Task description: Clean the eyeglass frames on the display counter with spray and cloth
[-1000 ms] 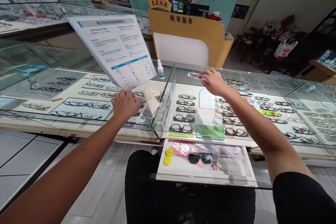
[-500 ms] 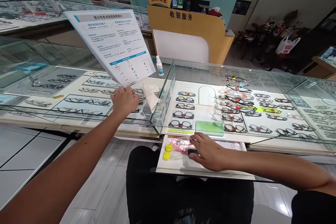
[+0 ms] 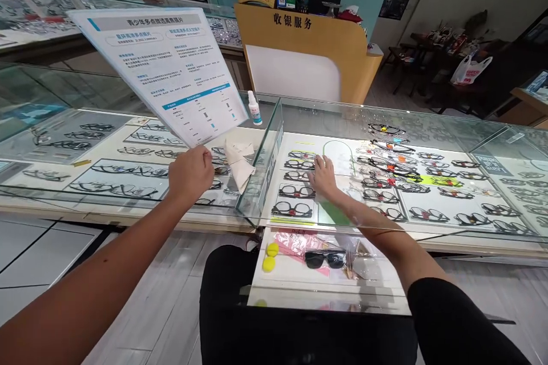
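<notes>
My left hand (image 3: 191, 179) is closed on the lower corner of a laminated printed sheet (image 3: 162, 74), which stands tilted above the glass counter. Close by are a folded beige cloth (image 3: 238, 162) and a small white spray bottle (image 3: 254, 108). My right hand (image 3: 324, 177) has its fingers stretched out and holds nothing visible. It reaches over the display case beside a column of eyeglasses (image 3: 297, 190); whether it touches the glass I cannot tell. Under my right forearm, a pulled-out drawer (image 3: 285, 285) holds dark sunglasses (image 3: 325, 259), a pink packet (image 3: 291, 241) and yellow round pieces (image 3: 269, 263).
An upright glass pane (image 3: 261, 171) divides the counter between my hands. Many eyeglass frames (image 3: 389, 165) lie in the case at right, with a green card (image 3: 334, 212) under my forearm. Beyond stands a yellow and white service desk (image 3: 295, 63).
My right hand has left the drawer and moved forward over the display case, uncovering the sunglasses. The drawer is pulled out further. My left hand and the sheet have shifted slightly left in view.
</notes>
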Tool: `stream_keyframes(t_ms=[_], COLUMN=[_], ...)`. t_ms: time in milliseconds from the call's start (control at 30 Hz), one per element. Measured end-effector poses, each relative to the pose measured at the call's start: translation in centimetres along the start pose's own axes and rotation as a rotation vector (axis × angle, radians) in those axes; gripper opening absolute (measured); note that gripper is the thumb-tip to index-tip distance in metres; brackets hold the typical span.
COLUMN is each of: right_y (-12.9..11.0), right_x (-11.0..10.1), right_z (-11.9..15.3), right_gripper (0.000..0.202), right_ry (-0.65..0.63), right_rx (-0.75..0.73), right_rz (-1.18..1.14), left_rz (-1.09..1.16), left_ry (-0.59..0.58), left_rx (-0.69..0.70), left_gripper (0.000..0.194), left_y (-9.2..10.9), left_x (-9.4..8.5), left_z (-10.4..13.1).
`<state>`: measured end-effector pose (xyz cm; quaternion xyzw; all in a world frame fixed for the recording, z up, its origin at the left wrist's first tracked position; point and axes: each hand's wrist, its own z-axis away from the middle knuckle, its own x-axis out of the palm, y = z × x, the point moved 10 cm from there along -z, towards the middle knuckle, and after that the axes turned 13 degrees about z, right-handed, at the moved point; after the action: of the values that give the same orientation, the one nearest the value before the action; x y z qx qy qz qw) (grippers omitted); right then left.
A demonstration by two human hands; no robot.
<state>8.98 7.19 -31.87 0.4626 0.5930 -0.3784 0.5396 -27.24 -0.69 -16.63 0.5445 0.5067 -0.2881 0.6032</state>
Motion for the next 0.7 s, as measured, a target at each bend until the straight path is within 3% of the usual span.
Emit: stream_keyframes(t_ms=[200, 367, 700], right_y=[1.1, 0.7, -1.3], right_x=[1.1, 3.0, 5.3], right_z=[-6.9, -11.2, -15.2], right_gripper=[0.072, 0.068, 0.066], right_ry=[0.014, -0.023, -0.053], right_rx=[0.011, -0.005, -0.058], right_rz=[-0.020, -0.053, -0.110], left_rz=[-0.053, -0.086, -0.044], left_ry=[-0.026, -0.025, 0.006], left_rx=[-0.035, -0.052, -0.046], left_gripper=[0.059, 0.053, 0.031], left_y=[-0.8, -1.4, -1.7], left_x=[0.6, 0.8, 0.7], left_z=[-0.9, -1.5, -1.6])
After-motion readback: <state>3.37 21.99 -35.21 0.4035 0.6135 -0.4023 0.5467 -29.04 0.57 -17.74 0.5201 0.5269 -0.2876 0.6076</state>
